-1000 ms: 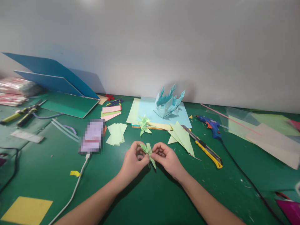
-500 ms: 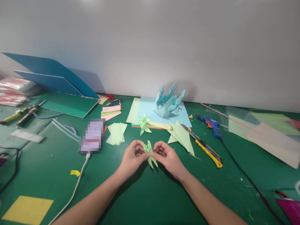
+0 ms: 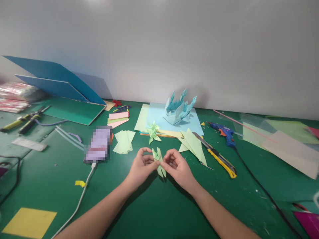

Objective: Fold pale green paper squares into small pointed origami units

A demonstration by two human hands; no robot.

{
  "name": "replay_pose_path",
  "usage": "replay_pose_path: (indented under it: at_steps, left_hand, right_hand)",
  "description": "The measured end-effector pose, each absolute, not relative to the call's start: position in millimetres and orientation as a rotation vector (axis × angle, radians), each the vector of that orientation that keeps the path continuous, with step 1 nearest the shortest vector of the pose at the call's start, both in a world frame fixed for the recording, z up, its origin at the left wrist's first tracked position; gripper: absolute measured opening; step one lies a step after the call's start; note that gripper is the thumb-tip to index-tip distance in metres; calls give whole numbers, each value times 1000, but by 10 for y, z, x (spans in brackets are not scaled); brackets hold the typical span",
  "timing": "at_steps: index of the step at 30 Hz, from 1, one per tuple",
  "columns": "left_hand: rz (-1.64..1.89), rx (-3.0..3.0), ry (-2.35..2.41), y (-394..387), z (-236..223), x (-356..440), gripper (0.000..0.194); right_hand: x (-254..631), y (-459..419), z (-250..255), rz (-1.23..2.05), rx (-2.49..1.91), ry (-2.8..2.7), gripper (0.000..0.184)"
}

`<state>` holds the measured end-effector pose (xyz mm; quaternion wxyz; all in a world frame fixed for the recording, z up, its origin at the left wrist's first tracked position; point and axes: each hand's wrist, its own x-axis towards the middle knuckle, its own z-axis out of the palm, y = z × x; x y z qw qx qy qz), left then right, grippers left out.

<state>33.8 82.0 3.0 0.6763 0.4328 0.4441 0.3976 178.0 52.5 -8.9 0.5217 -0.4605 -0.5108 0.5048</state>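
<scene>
A small light-green folded paper piece (image 3: 161, 171) with pointed ends is held upright between both hands above the green table. My left hand (image 3: 143, 166) pinches its left side between thumb and fingers. My right hand (image 3: 178, 168) is closed on the right edge with thumb and fingertips. Just beyond them stands a light-green paper flower (image 3: 153, 131) with pointed petals. Farther back a blue folded-paper crown shape (image 3: 178, 111) rests on sheets of blue paper (image 3: 157, 114). Cut light-green paper pieces (image 3: 124, 142) lie left of the hands, and pointed green strips (image 3: 193, 144) lie to the right.
A yellow utility knife (image 3: 221, 162) and a blue glue gun (image 3: 225, 132) with a black cord lie on the right. At left are a blurred phone (image 3: 98, 144) on a white cable, pliers (image 3: 32, 121), blue boards (image 3: 50, 86) and a yellow paper square (image 3: 30, 222).
The folded green piece has turned slightly between my fingers, and its points look closer together. Both hands stay in nearly the same place.
</scene>
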Motion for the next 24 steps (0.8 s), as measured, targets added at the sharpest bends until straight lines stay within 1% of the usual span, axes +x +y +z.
replay_pose_path:
  at_steps: [5,11,18,24]
  left_hand:
    - [929,946,1009,812,46,349,45]
    - [886,867,982,807,64,346,47]
    - [960,905,962,801,24,340,45]
    - [964,967,980,804,48,361,45]
  right_hand:
    - [1781,521,-79,1282,-1117,-1248,28]
    - [1745,503,-78,1269,-1058,-1238,29]
    - [1773,512,-63,1406,-1113,-1192,32]
    - [1768,518,-86,1352,-1120,-1196,31]
